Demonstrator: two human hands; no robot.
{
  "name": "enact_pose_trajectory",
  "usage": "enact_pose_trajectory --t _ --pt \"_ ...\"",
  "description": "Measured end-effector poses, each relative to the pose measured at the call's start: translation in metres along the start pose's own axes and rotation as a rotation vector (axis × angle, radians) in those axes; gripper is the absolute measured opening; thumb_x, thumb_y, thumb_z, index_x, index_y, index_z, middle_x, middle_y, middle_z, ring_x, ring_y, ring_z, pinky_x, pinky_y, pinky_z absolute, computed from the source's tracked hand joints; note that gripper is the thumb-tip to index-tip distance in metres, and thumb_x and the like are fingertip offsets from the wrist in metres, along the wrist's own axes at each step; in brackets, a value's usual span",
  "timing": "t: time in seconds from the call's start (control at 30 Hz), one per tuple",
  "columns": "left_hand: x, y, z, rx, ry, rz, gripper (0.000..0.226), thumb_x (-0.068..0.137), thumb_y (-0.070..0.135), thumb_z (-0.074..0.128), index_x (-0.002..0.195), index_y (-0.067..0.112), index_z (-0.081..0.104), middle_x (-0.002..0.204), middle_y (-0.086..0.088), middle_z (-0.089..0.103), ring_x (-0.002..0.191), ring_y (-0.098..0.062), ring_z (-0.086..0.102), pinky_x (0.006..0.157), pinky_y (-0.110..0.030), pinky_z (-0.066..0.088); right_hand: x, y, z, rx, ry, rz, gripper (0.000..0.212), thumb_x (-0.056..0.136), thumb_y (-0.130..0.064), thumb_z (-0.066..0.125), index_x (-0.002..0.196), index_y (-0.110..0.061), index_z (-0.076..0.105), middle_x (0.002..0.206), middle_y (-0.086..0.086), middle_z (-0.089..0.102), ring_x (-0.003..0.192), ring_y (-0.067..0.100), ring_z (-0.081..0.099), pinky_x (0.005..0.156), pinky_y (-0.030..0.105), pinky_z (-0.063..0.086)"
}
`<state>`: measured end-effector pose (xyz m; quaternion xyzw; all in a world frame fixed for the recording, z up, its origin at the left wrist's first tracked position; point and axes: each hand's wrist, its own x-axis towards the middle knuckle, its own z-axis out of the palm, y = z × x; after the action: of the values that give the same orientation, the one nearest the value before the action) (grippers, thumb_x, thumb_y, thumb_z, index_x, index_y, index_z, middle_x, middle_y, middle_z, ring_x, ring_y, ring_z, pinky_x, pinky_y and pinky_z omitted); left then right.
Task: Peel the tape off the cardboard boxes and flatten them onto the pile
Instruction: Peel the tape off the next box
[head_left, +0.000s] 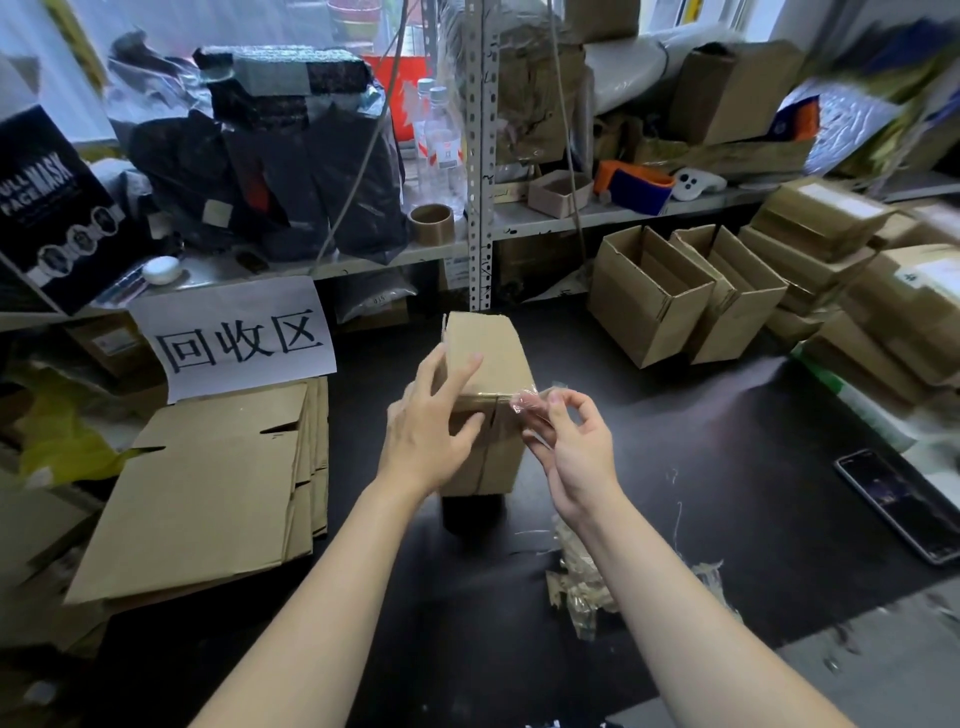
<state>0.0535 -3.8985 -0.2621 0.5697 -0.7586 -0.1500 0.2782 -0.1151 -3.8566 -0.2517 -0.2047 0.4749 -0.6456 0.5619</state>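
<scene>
Cardboard box (488, 358) centre stage, standing tall at the middle of the black table (701, 467), its near face turned to the person so the taped seam along the top edge sits right under the fingers; something dark shows beneath it, and whether that is a support or just shadow I cannot tell. Left hand (434, 431) is spread wide and flat over the box's left front corner, fingers fairly straight, thumb lying across the near face, pressing rather than clutching, and I'd say that is there to brace the box against the pull from the other side. Right hand (571, 447) is narrowed to a pinch, thumb and forefinger nipping the loose end of a clear tape strip (530, 402) just off the box's right top corner, the other fingers loosely curled below and touching nothing. The strip runs from that pinch back onto the top edge, so by my reading the peel has begun and is not yet finished. Peeled tape scraps (582, 577) lie crumpled on the table under the right forearm, handy for a drop. Over on the left waits the pile of flattened boxes (208, 493), near the box but not touching it, an easy reach once this one folds down
</scene>
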Motion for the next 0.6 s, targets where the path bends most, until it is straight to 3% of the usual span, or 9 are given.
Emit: enact_pose_trajectory --t 0.1,0.2,0.3,0.43,0.6 --pt "0.002 -0.005 0.011 0.028 0.029 0.121 0.05 0.088 0.033 0.076 0.136 0.031 0.061 0.156 0.005 0.045 0.145 -0.019 0.038 0.112 -0.055 0.035 -0.002 0.001 -0.003 -0.007 -0.006 0.004 0.016 0.1 -0.005 0.059 0.114 -0.012 0.063 0.104 0.012 0.076 0.099 0.025 0.072 0.087 0.034 0.051" --pt "0.001 -0.01 0.021 -0.012 -0.011 0.138 0.045 0.088 0.034 0.077 0.131 0.028 0.066 0.147 0.009 0.055 0.141 -0.013 0.046 0.11 -0.051 0.041 -0.002 0.0 -0.008 -0.02 0.014 0.016 0.027 0.099 0.007 0.05 0.114 -0.009 0.066 0.098 0.009 0.077 0.092 0.021 0.073 0.084 0.028 0.058" --pt "-0.005 -0.004 0.028 -0.038 -0.046 0.129 0.047 0.089 0.035 0.077 0.133 0.033 0.064 0.149 0.014 0.053 0.145 -0.008 0.04 0.112 -0.041 0.035 -0.003 -0.002 -0.015 -0.144 0.067 -0.02 0.028 0.099 0.007 0.052 0.109 -0.01 0.073 0.095 0.005 0.077 0.085 0.012 0.072 0.07 0.017 0.055" --pt "-0.006 0.01 0.034 0.004 -0.076 0.136 0.047 0.091 0.035 0.074 0.136 0.035 0.061 0.151 0.016 0.049 0.147 -0.005 0.033 0.114 -0.039 0.028 -0.002 0.001 -0.023 -0.286 0.134 -0.086 0.031 0.099 0.007 0.052 0.108 -0.011 0.075 0.098 0.001 0.076 0.081 0.001 0.071 0.065 0.012 0.05" --pt "-0.007 0.011 0.039 -0.028 -0.084 0.126 0.046 0.091 0.035 0.074 0.135 0.036 0.061 0.151 0.017 0.049 0.147 -0.004 0.033 0.113 -0.041 0.029 0.001 0.004 -0.03 -0.298 0.158 -0.14 0.033 0.101 -0.001 0.056 0.126 -0.022 0.064 0.11 0.003 0.069 0.091 0.012 0.074 0.07 0.019 0.048"
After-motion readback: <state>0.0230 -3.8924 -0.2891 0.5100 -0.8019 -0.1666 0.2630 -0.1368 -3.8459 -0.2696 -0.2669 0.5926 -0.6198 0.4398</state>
